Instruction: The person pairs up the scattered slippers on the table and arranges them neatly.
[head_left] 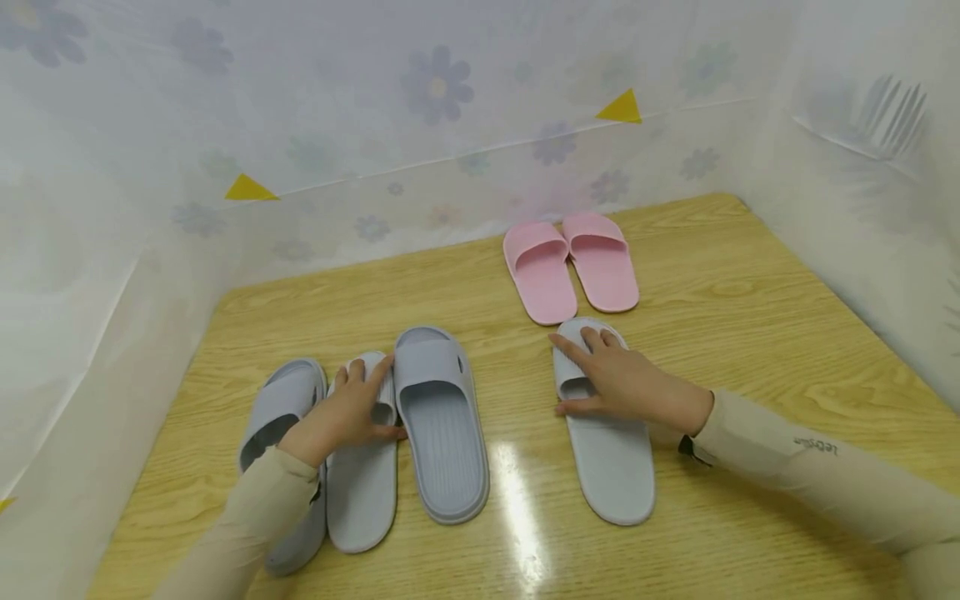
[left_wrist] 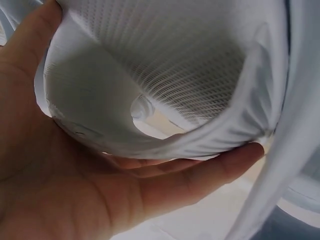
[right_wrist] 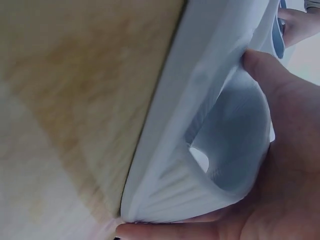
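left hand point(head_left: 352, 412) gripping pale slipper point(head_left: 363, 483), right hand point(head_left: 626, 383) gripping another point(head_left: 611, 450)

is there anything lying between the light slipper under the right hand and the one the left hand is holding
Yes. A darker grey slipper lies on the table between the light slipper under the right hand and the matching light slipper gripped by the left hand. Beyond it, only bare tabletop separates them.
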